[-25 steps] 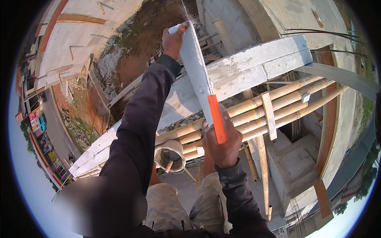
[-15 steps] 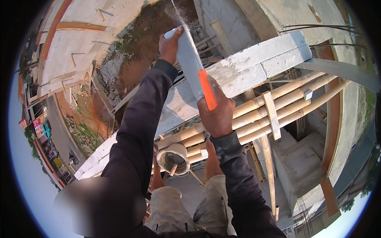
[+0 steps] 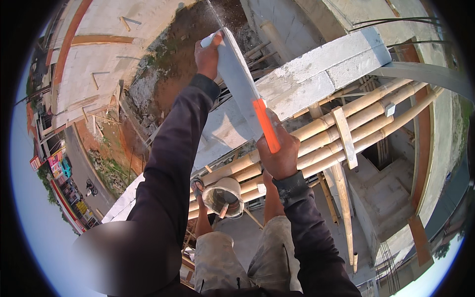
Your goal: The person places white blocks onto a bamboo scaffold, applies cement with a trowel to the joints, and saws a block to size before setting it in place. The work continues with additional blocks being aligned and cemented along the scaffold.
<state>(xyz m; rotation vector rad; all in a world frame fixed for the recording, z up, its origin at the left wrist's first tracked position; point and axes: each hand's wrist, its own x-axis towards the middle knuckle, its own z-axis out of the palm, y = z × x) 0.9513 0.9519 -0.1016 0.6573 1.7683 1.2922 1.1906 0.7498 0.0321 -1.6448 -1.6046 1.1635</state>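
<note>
My right hand is closed round the orange handle of a hand saw. Its thin blade runs away from me along a pale lightweight concrete block, and fine dust hangs near the far end. At that block's far end, the fingers of my left hand are wrapped over the corner. The block lies tilted across a wall of similar pale blocks. How deep the blade sits in the block cannot be made out.
Below the wall, bamboo poles form a platform with a wooden crosspiece. A bucket holding a wooden-handled tool stands near my feet. Beyond the wall the ground drops to soil and rubble. A grey beam meets the wall's right end.
My right hand and the saw handle have moved slightly nearer and to the right, drawing the saw back. My left hand keeps its hold on the block. The whole view has shifted a little.
</note>
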